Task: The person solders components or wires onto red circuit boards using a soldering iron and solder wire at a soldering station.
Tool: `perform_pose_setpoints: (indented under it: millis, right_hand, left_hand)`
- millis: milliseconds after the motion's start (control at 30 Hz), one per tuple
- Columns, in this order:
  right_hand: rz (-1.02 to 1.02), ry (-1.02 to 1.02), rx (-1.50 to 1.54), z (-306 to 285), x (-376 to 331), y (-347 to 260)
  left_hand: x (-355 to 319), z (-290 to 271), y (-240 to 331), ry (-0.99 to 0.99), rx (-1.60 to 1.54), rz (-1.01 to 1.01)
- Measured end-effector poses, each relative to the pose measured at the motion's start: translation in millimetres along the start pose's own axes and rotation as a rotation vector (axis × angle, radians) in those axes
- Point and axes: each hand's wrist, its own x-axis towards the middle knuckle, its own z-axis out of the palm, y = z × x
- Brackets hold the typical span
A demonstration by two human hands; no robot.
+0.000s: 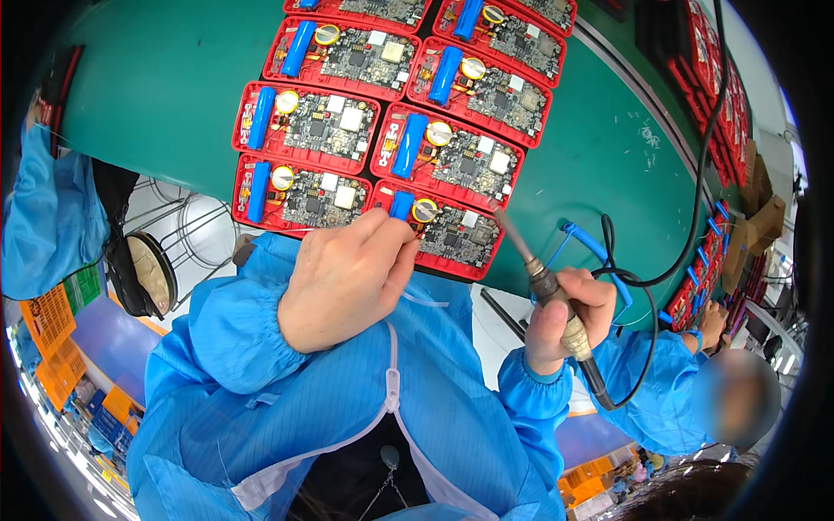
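My left hand (pixel 343 278) rests on the nearest red tray with a circuit board (pixel 452 239), its fingers pinched at the blue cylindrical cell and coin cell on that board; what it pinches is too small to tell. My right hand (pixel 565 317) grips a soldering iron (pixel 543 282) by its handle. The iron's tip points up-left toward the right end of the same board. Its black cable runs off to the right.
Several more red trays with boards (pixel 313 122) lie in two columns on the green mat (pixel 174 95). A blue cable holder (pixel 599 252) sits beside the iron. Another person in a blue coat (pixel 669 391) works at the right. A stool (pixel 152 269) stands at the left.
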Motion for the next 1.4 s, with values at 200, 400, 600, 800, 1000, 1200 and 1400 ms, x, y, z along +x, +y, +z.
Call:
perform_pose_setpoints:
  millis: [200, 400, 600, 800, 1000, 1200, 1400]
  right_hand:
    - [0.068, -0.026, 0.049, 9, 31, -7]
    - [-0.168, -0.351, -0.281, 30, 65, 11]
    - [-0.309, -0.523, -0.443, 58, 76, 18]
    - [-0.316, -0.536, -0.436, 60, 75, 26]
    - [-0.414, -0.57, -0.432, 54, 83, 24]
    - [-0.331, -0.133, -0.563, 6, 100, 39]
    - [0.02, 0.145, -0.237, -6, 95, 13]
  left_hand:
    - [-2, -23, 5, 0.024, -0.048, -0.015]
    - [32, -27, -5, 0.143, 0.001, 0.034]
    - [46, -12, -9, 0.056, 0.029, 0.062]
    - [50, -4, -13, 0.0, 0.004, 0.041]
    - [53, 0, -12, 0.024, -0.026, 0.021]
    - [54, 2, -12, 0.026, -0.046, 0.016]
    - [49, 3, -9, 0.125, -0.125, 0.004]
